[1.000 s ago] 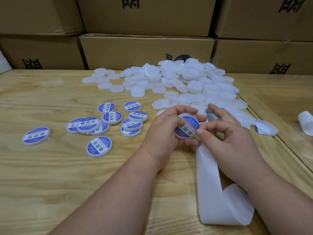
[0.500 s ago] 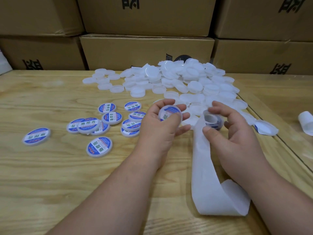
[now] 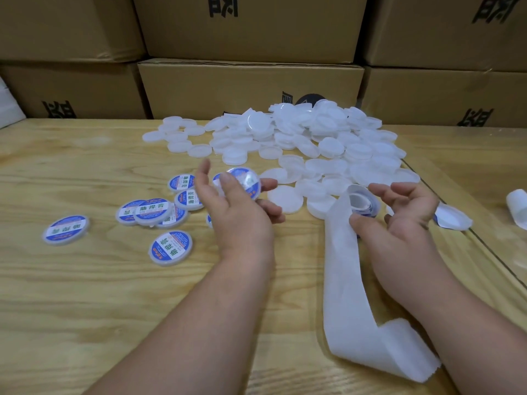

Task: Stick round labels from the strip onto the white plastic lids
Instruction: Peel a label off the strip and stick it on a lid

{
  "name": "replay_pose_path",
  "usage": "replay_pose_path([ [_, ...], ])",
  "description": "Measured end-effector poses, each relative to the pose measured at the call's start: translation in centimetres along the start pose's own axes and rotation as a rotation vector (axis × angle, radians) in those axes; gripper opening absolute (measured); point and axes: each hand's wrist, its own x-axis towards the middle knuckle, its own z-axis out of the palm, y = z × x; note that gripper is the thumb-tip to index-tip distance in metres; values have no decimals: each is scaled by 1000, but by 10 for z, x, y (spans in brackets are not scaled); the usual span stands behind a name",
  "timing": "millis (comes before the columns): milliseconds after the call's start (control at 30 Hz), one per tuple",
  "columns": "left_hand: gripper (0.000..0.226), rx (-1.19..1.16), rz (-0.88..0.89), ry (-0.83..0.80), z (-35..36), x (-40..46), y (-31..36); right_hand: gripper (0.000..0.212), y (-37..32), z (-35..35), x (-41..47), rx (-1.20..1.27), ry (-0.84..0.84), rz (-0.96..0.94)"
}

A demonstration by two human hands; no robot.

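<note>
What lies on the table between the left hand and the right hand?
In the head view, unlabelled white lids lie on the table between the left hand and the right hand, and nearer, the backing strip.

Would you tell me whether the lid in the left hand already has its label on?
Labelled: the lid in the left hand shows a blue and white round label across its face.

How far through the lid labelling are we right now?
Early. Several labelled lids lie left on the table. The left hand holds a freshly labelled lid; the right hand holds the label strip. A large pile of blank lids remains.
</note>
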Motion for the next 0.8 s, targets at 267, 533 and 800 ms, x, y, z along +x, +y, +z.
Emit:
replay_pose_path([
  [267,91,-131,-75,185,4,4,6,55,5,0,1,3,16,-18],
  [533,64,18,1,111,1,4,0,71,0,-2,1,8,5,6],
  [800,51,1080,429,-468,3,-17,-13,33,-13,-7,0,-70,44,-116],
])
